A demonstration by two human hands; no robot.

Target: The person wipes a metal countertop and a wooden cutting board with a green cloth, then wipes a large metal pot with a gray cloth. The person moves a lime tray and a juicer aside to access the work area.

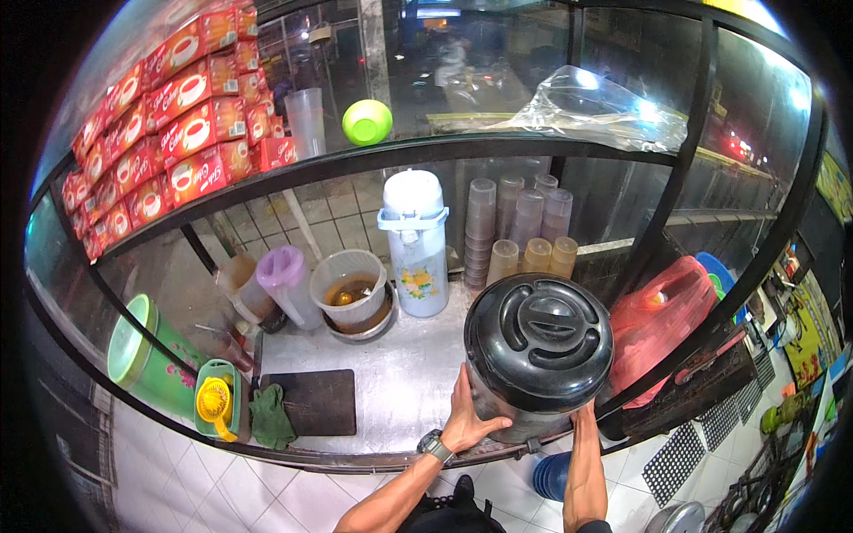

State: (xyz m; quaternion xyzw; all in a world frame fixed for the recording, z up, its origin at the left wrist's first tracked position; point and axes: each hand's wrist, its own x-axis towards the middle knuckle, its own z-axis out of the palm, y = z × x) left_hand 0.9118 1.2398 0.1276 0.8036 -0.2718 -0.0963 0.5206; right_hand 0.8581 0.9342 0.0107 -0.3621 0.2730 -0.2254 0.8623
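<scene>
A large drink dispenser (538,340) with a black lid and a small tap low on its front stands at the right of the metal counter (400,380). My left hand (468,416) presses its side, fingers spread along the wall and thumb across the front; a watch sits on that wrist. My right hand (585,414) is against the opposite side, its fingers mostly hidden behind the dispenser. Behind the dispenser rise stacks of plastic cups (481,233). A pale blue floral air pot (418,253) is to their left.
Left on the counter are a strainer tub (348,283), a lilac-lidded pitcher (288,286), a dark board (320,402) and a green cloth (270,416). A red plastic bag (656,326) hangs right of the dispenser. Tea boxes (193,126) and a green bowl (367,122) occupy the glass shelf above.
</scene>
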